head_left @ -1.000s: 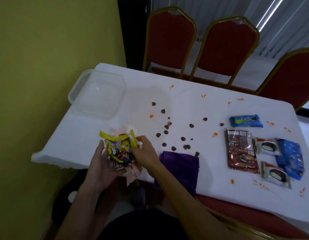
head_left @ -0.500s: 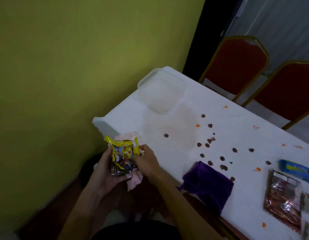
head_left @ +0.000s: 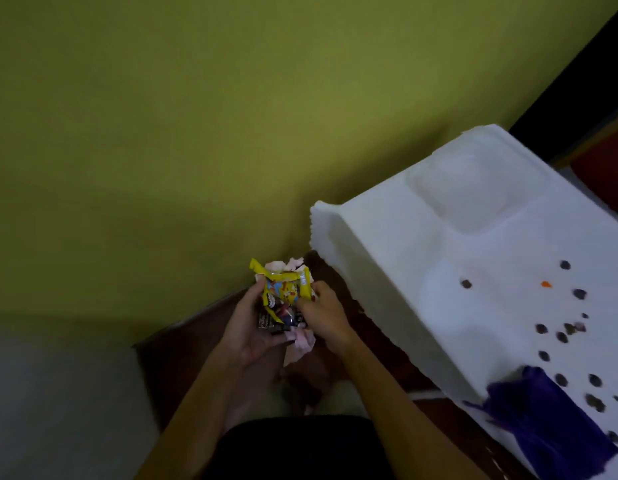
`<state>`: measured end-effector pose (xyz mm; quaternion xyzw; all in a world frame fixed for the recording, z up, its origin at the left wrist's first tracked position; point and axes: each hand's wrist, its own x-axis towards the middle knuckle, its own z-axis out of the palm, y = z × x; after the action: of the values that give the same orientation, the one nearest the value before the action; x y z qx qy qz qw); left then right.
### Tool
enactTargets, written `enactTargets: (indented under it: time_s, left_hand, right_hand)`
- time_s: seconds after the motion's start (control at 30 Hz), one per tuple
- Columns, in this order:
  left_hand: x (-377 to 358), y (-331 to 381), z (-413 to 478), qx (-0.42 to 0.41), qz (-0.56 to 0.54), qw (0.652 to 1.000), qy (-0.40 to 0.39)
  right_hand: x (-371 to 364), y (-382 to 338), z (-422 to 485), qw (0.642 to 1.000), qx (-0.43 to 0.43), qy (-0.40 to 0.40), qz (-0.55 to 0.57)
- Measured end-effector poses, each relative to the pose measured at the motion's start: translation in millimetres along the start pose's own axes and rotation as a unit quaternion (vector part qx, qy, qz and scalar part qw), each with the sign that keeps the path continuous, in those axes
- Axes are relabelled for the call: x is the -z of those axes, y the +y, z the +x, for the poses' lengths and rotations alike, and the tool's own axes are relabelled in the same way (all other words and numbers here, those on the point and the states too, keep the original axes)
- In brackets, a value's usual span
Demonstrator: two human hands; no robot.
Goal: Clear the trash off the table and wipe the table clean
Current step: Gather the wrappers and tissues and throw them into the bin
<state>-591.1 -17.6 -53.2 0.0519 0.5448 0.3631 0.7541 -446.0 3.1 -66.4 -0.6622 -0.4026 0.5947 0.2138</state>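
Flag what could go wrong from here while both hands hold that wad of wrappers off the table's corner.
1. The wrapper bundle is a crumpled wad held between the left hand and right hand; the pink paper dangling beneath may drop to the floor.
2. The purple cloth overhangs the table edge near the right forearm; a swing back could drag it off.

Left hand (head_left: 247, 329) and right hand (head_left: 324, 315), fingers curled, share one grip.
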Motion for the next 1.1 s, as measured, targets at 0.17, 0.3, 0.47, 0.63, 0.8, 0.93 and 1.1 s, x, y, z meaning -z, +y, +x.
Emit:
enactTargets:
  time_s: [0.17, 0.3, 0.47, 0.63, 0.8, 0.93, 1.1]
  left_hand:
    - [20, 5, 24, 0.038, -0.023, 0.997, 0.063]
    - [38, 5, 61, 0.062, -0.035, 0.993, 0.095]
    - [64, -19, 151, 0.074, -0.068, 0.983, 0.151]
    - [105, -48, 252, 0.105, -0.059, 0.983, 0.14]
    - [155, -85, 346, 0.16, 0.062, 0.963, 0.209]
    - [181, -106, 377, 0.15, 0.177, 0.94, 0.249]
    - [175, -107, 360, 0.124, 0.229, 0.938, 0.229]
  right_hand:
    - [-25, 11, 33, 0.998, -0.045, -0.019, -0.05]
    - [-36, 31, 76, 0.993, -0.077, -0.049, -0.08]
    - [-58, 86, 162, 0.984, -0.147, -0.076, -0.061]
    - [-72, 132, 245, 0.973, -0.179, -0.11, -0.092]
    - [-81, 185, 326, 0.964, -0.182, -0.101, -0.165]
    - [-92, 219, 355, 0.952, -0.178, -0.114, -0.222]
    - [-97, 214, 345, 0.935, -0.168, -0.131, -0.283]
